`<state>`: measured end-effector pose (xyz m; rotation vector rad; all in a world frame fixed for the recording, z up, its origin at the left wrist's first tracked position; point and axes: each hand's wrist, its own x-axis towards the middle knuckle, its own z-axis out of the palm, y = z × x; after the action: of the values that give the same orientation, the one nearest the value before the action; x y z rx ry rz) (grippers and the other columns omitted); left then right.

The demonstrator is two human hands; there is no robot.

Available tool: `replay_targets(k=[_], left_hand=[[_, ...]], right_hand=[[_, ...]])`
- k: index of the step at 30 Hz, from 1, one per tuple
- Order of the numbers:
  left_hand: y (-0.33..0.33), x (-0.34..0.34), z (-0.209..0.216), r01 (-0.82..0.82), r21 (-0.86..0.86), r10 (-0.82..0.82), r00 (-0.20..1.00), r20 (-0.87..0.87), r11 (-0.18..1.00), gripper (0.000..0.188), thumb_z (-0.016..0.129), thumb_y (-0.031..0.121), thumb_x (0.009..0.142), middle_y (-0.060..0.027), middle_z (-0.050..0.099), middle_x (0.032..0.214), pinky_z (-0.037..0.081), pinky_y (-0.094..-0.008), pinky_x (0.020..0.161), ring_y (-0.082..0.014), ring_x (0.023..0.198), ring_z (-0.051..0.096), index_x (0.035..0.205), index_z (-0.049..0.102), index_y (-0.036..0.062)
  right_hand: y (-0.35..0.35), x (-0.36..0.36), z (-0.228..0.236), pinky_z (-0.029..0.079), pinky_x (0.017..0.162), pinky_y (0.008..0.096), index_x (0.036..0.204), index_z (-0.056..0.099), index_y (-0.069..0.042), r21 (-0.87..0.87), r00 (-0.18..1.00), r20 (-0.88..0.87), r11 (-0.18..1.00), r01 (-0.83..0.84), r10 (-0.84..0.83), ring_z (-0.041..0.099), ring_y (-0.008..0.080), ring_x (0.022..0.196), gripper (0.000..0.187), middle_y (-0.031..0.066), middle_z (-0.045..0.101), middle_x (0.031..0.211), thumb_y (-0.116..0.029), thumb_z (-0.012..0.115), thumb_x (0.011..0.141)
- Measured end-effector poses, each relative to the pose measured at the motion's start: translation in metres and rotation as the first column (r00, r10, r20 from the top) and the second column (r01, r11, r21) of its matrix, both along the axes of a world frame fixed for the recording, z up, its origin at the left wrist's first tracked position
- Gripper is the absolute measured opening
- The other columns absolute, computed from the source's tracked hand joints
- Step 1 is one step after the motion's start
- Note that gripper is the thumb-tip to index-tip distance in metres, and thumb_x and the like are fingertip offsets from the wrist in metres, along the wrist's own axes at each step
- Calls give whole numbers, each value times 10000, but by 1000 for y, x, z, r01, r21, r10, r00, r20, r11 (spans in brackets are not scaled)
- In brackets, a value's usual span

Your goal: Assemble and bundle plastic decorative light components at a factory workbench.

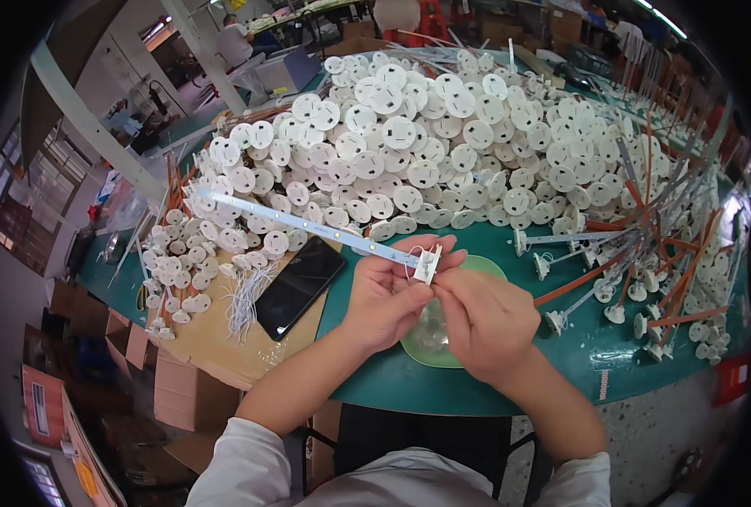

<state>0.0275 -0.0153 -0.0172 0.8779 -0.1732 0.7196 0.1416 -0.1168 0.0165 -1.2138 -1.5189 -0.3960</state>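
Observation:
My left hand (384, 302) is closed around the near end of a pale LED strip (308, 226), which reaches away to the upper left. At that end sits a small white end cap (427, 264) with a thin wire looping beside it. My right hand (487, 319) is pinched close against the cap; what its fingertips hold is hidden. Beneath both hands stands a green bowl (477, 266) with small, indistinct pieces in it. A large heap of white round caps (409, 173) lies just beyond the hands.
Left of my hands, a black phone (300, 287) and a bundle of white wires (247, 297) lie on brown cardboard (215, 345). Strips with caps (595, 253) crowd the green table (375, 380) at right. Cardboard boxes (191, 390) stand below its left edge. A person (234, 42) sits far off.

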Motion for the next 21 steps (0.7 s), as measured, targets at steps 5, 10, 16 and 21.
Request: replay_targets(k=[5,10,16,21], left_hand=[[1,0,-4,-20,71,26,997,-77,997,531,686,59,840,-195,489,1362,391,-478,1060,-346,1251,491,1326,473,46],[8,-8,3,-113,273,157,977,-144,955,563,707,123,836,-195,510,1341,405,-471,1042,-319,1225,519,1330,455,24],[27,-39,69,-355,598,625,708,-330,718,576,593,8,888,-86,626,1099,500,-289,832,-133,977,606,1411,353,-11],[125,-159,117,-266,957,987,136,-82,116,486,486,182,953,-176,676,951,518,-377,769,-269,822,676,1397,376,15]], right_hand=[[-1,7,1,521,567,309,848,635,14,15,993,-84,997,-78,79,659,273,635,144,113,660,762,79,650,720],[5,1,3,534,607,324,852,640,21,56,998,22,997,-53,52,665,294,660,153,135,664,779,82,660,714],[5,9,-1,500,640,264,1030,635,31,-65,993,-114,998,-16,9,636,186,688,224,124,662,857,32,635,806],[1,16,0,489,600,261,947,641,24,-101,993,-114,995,-4,-8,627,185,674,153,111,657,831,47,637,796]])
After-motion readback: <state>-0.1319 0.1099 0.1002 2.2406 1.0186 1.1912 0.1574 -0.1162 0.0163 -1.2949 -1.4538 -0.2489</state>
